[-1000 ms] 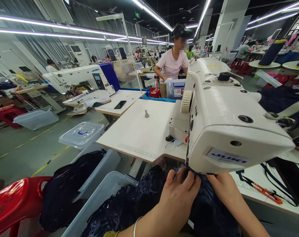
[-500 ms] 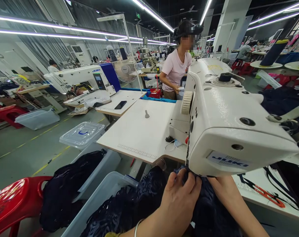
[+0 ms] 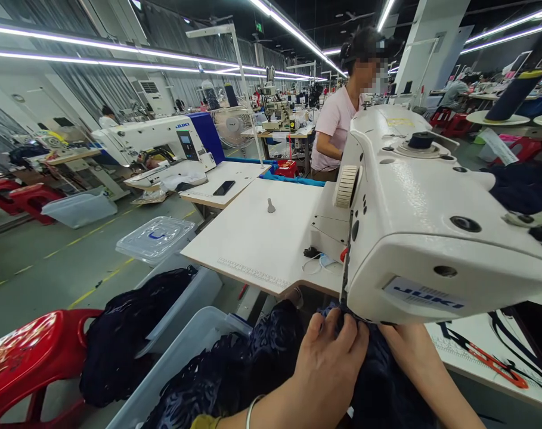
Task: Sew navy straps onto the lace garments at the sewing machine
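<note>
My left hand [image 3: 331,363] has its fingers curled over dark navy lace fabric [image 3: 380,381], gripping it right under the head of a white sewing machine [image 3: 431,238]. On the other side of the fabric is my right hand [image 3: 407,345]; the machine head covers its fingers, so I cannot tell whether they grip. More of the navy fabric hangs down between my forearms and spreads left into a clear plastic bin [image 3: 163,357]. The needle area is hidden by the machine head and my left fingers.
A white machine table [image 3: 253,238] holds a small grey metal piece [image 3: 271,206]. Orange-handled snips [image 3: 494,360] lie at right. A red stool [image 3: 33,351], navy cloth [image 3: 136,333] and a lidded clear box [image 3: 155,237] stand left. A co-worker [image 3: 335,128] stands behind the machine.
The view has turned slightly left, so the surroundings sit further right. The co-worker has shifted right, partly behind the machine. My hands stay in nearly the same place on the fabric.
</note>
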A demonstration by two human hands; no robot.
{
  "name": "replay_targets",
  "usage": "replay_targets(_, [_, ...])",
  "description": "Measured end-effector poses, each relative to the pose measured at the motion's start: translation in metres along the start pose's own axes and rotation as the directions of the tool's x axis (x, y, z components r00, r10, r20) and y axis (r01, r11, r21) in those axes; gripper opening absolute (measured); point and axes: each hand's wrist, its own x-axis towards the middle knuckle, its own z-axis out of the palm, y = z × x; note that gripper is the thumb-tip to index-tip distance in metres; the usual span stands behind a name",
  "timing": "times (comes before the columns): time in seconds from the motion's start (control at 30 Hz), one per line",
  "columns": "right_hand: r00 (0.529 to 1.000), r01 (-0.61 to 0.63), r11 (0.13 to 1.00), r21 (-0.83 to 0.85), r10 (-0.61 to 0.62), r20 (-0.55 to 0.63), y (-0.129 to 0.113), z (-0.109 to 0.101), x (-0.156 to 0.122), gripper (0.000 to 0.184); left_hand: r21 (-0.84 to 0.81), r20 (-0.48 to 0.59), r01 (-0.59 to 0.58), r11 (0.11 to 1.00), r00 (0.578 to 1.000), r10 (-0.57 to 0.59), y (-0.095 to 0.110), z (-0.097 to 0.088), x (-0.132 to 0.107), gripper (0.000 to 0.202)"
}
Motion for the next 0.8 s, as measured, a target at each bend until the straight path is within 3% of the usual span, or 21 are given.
replay_targets(0.47, [0.999,-0.034,0.999,0.021,0.034,0.001,-0.002,0.0,-0.002,0.04,-0.125,0.081,0.057,0.99,0.996,-0.047,-0.005,0.001,-0.003,0.034])
replay_targets(0.8, [0.98,-0.199,0.98,0.024,0.199,0.017,-0.013,-0.008,-0.004,0.036,-0.158,0.108,0.02,0.987,0.994,-0.003,-0.005,-0.006,0.004,0.036])
